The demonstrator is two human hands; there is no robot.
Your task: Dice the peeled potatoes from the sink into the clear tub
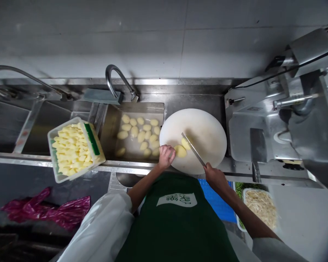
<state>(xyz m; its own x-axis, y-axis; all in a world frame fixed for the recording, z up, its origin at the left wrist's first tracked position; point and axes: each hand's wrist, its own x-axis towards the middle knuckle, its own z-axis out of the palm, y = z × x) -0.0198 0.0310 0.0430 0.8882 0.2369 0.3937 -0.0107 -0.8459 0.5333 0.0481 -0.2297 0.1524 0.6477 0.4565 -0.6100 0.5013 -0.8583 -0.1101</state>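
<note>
My right hand (214, 175) is wrapped around the handle of a kitchen knife (193, 149), its blade slanting up and left over a round white cutting board (213, 131). Two pale yellow peeled potato pieces lie by the blade: one potato piece (180, 151) on its left, another potato piece (186, 143) partly behind it. At the board's left edge, my left hand (166, 156) has its fingers curled in, close beside the nearer piece. Whether anything is inside those fingers is hidden.
Left of the board, a sink (110, 134) holds several peeled potatoes (141, 137) in water. A plastic tub (52, 153) of potato chunks rests on the sink edge. A faucet (113, 78) arches above. On the right stand a metal slicing machine (273, 120) and a cleaver (258, 145).
</note>
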